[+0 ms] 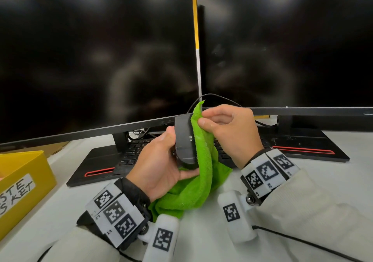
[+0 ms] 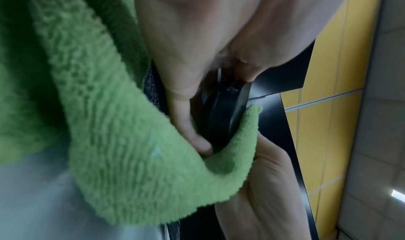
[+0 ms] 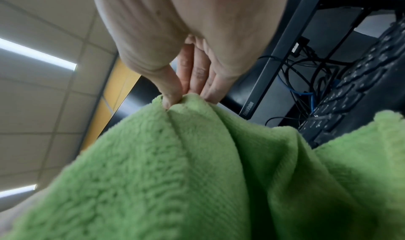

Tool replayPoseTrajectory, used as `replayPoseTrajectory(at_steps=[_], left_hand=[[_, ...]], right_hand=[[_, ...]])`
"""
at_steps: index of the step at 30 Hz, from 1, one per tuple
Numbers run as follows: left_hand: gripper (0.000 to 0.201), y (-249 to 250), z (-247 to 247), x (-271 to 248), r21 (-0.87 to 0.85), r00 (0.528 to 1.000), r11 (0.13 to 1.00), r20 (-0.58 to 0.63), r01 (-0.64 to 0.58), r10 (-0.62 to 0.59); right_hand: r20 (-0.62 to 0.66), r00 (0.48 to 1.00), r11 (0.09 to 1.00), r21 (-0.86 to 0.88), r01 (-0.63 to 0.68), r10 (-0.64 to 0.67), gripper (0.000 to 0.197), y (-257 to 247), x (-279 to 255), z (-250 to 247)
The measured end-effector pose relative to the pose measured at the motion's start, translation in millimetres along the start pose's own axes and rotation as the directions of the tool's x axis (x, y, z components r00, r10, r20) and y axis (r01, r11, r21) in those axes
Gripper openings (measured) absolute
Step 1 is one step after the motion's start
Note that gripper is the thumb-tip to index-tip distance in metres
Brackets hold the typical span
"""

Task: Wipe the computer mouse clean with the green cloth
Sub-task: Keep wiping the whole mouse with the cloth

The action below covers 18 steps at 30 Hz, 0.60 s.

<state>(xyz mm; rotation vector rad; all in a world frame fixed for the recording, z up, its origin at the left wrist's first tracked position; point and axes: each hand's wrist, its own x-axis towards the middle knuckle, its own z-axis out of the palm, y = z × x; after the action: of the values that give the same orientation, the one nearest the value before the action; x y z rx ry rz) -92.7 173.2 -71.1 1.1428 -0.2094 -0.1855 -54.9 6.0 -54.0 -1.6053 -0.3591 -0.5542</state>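
A black wired computer mouse (image 1: 184, 142) is held up on its side above the desk, underside toward me, gripped by my left hand (image 1: 161, 161). The green cloth (image 1: 201, 150) drapes along the mouse's right side and trails down onto the desk. My right hand (image 1: 224, 128) pinches the cloth's upper edge between thumb and fingers against the mouse. In the left wrist view my fingers (image 2: 186, 122) curl round the mouse (image 2: 221, 115) with the cloth (image 2: 131, 139) beside them. The right wrist view shows the fingertips (image 3: 173, 98) pinching the cloth (image 3: 175, 165).
Two dark monitors (image 1: 96, 60) (image 1: 286, 46) stand close behind my hands. A black keyboard (image 1: 133, 152) lies under them on the white desk (image 1: 201, 231). A yellow labelled bin (image 1: 22, 183) sits at the left. The mouse cable (image 1: 218, 97) loops up behind my right hand.
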Motion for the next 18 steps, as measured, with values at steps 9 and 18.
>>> replayPoseTrajectory(at_steps=[9, 18], left_hand=[[0.041, 8.7, -2.3, 0.9, -0.046, 0.987, 0.987, -0.050, -0.156, 0.154], [0.040, 11.8, -12.2, 5.9, -0.033, 0.969, 0.978, -0.146, -0.204, 0.197]], right_hand=[[0.086, 0.994, 0.993, -0.096, 0.071, -0.063, 0.029, 4.3, -8.3, 16.9], [0.217, 0.974, 0.973, -0.201, 0.116, -0.072, 0.015, 1.1, -6.6, 15.3]])
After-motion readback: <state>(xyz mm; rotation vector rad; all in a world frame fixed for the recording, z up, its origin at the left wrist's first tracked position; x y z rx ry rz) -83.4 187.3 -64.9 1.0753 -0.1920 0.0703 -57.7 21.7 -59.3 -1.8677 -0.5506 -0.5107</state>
